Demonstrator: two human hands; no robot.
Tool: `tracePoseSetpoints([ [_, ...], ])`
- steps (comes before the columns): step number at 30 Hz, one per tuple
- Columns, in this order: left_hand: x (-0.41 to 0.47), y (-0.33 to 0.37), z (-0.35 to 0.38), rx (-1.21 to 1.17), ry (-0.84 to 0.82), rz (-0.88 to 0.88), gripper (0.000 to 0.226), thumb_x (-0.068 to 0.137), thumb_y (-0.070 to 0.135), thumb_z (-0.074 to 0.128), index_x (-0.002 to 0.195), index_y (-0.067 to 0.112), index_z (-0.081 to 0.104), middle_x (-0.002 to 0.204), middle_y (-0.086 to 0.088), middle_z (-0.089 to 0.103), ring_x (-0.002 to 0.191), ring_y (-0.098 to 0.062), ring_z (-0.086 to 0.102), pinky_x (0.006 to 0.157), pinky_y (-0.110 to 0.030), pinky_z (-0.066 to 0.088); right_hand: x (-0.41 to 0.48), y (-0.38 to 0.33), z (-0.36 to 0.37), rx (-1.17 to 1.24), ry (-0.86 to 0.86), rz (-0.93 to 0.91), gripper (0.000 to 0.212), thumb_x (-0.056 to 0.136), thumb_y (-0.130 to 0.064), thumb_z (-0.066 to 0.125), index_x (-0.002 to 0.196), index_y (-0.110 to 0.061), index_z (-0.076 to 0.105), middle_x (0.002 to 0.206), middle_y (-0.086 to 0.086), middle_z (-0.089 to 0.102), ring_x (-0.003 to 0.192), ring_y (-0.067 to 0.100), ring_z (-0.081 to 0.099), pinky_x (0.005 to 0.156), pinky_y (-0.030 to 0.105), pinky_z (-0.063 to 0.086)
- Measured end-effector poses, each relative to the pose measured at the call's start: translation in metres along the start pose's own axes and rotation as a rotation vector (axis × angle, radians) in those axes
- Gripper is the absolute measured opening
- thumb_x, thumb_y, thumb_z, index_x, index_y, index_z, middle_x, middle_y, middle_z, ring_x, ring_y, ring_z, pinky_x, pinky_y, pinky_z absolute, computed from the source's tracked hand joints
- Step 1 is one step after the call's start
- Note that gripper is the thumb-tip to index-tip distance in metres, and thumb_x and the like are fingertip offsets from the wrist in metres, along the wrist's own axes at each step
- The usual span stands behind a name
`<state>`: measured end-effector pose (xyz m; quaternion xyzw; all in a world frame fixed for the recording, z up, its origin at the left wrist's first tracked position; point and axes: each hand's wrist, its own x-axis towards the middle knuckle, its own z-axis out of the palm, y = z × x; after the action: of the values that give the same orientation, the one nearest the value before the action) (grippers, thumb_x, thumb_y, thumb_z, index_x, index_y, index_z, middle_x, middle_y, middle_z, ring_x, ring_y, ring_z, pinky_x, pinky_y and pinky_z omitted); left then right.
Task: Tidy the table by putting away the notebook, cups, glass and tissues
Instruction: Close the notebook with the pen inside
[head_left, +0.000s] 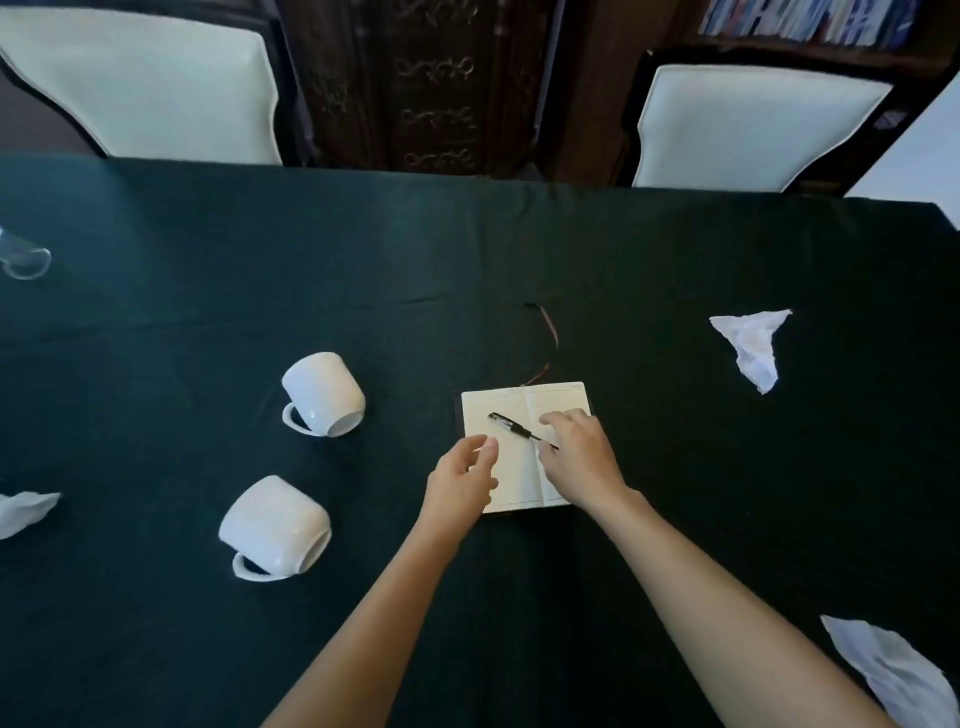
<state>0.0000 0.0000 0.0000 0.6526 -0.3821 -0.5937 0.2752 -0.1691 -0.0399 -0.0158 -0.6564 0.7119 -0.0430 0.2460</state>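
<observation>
An open notebook (511, 410) lies flat in the middle of the dark green tablecloth, with a black pen (511, 425) resting across its pages. My right hand (579, 460) hovers over the right page, its fingers spread at the pen's near end. My left hand (462, 483) is over the left page's lower edge, fingers loosely curled and holding nothing. Two white cups lie on their sides to the left, one farther (322, 394) and one nearer (275, 527). A clear glass (23, 257) lies at the far left edge. Crumpled white tissues sit at right (753, 345), bottom right (893, 670) and left (23, 512).
The table (467, 249) is covered in a dark green cloth. Two white-cushioned chairs (150, 83) (753, 124) stand along the far side. A thin ribbon bookmark (548, 332) trails from the notebook's top. Dark wooden furniture and a bookshelf stand behind.
</observation>
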Motion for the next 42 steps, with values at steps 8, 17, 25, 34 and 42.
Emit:
tracePoseSetpoints([
  [8, 0.043, 0.01, 0.033, -0.266, 0.134, -0.196, 0.039, 0.106, 0.019, 0.054, 0.144, 0.009, 0.057, 0.133, -0.007, 0.065, 0.107, -0.026, 0.073, 0.087, -0.036, 0.061, 0.03, 0.01, 0.006, 0.072, -0.018, -0.066, 0.03, 0.101, -0.025, 0.056, 0.126, -0.015, 0.07, 0.122, 0.008, 0.066, 0.114, 0.026, 0.06, 0.095, 0.036, 0.05],
  [17, 0.053, 0.018, 0.045, -0.438, 0.148, -0.237, 0.038, 0.104, 0.012, 0.059, 0.142, 0.007, 0.057, 0.115, -0.001, 0.07, 0.11, -0.027, 0.074, 0.082, -0.033, 0.061, 0.038, 0.011, 0.01, 0.099, -0.064, -0.055, 0.022, 0.101, -0.023, 0.058, 0.108, -0.014, 0.077, 0.104, 0.004, 0.074, 0.095, 0.022, 0.066, 0.083, 0.039, 0.058],
  [25, 0.062, 0.029, 0.061, -0.326, 0.072, -0.184, 0.036, 0.107, 0.015, 0.055, 0.143, 0.009, 0.059, 0.128, -0.004, 0.07, 0.118, -0.024, 0.07, 0.086, -0.031, 0.059, 0.031, 0.01, 0.014, 0.209, 0.069, 0.137, 0.024, 0.102, -0.022, 0.055, 0.107, -0.011, 0.076, 0.104, 0.008, 0.076, 0.1, 0.027, 0.067, 0.083, 0.035, 0.052],
  [34, 0.072, 0.027, 0.057, -0.205, 0.033, -0.167, 0.026, 0.105, 0.014, 0.054, 0.125, 0.009, 0.069, 0.12, -0.007, 0.075, 0.109, -0.018, 0.072, 0.093, -0.035, 0.057, 0.036, 0.012, 0.012, 0.299, 0.09, 0.176, 0.02, 0.096, -0.021, 0.065, 0.093, -0.014, 0.083, 0.088, 0.008, 0.079, 0.086, 0.026, 0.07, 0.073, 0.031, 0.053],
  [42, 0.068, 0.018, 0.056, -0.251, 0.035, -0.158, 0.019, 0.105, 0.015, 0.056, 0.119, 0.013, 0.069, 0.108, -0.002, 0.077, 0.104, -0.018, 0.075, 0.087, -0.032, 0.059, 0.036, 0.016, 0.009, 0.292, 0.058, 0.102, 0.019, 0.094, -0.024, 0.068, 0.087, -0.018, 0.084, 0.078, 0.002, 0.079, 0.079, 0.021, 0.071, 0.072, 0.035, 0.059],
])
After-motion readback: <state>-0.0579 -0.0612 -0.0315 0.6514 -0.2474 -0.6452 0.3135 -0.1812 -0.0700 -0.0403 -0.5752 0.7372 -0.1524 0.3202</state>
